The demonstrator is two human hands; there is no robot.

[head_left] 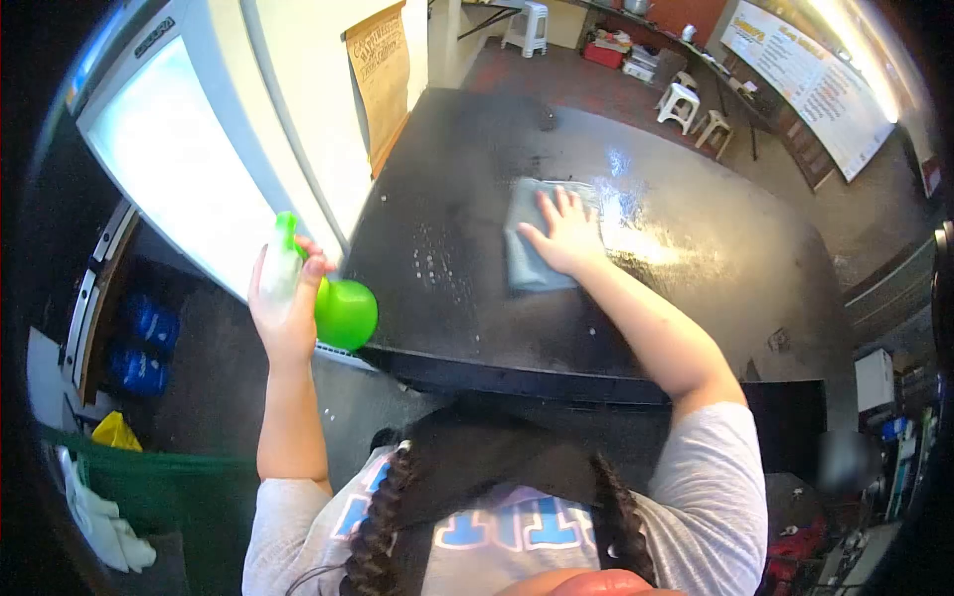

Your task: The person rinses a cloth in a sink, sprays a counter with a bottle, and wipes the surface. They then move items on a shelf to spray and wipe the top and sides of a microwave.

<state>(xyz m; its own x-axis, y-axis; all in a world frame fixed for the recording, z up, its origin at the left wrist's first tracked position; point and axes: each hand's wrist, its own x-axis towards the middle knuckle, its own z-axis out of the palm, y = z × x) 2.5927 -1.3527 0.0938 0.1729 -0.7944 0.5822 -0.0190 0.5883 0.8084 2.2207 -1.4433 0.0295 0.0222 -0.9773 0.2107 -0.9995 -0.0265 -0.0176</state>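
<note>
Pressing down flat, the right hand (566,236) lies on a grey folded cleaning cloth (532,243) spread on the dark, glossy black worktop (467,298), its fingers (562,204) splayed wide and straight, gripping nothing, only bearing on the fabric. The cloth sits about midway across the worktop, nearer the far edge than the near one, with a wet, shining streak just beside it toward the right edge. Small droplets (442,263) dot the surface left of the cloth.

Off the worktop's near-left corner, the left hand (283,298) is raised, its fingers curled shut around the neck of a bright green plastic spray bottle (338,303); the round green body hangs just past the worktop's left edge, touching nothing on it. The two hands are well apart.

A white wall panel (298,119) with a brown paper poster (381,74) runs along the worktop's left edge. White plastic stools (681,104) stand on the floor beyond the far edge.
</note>
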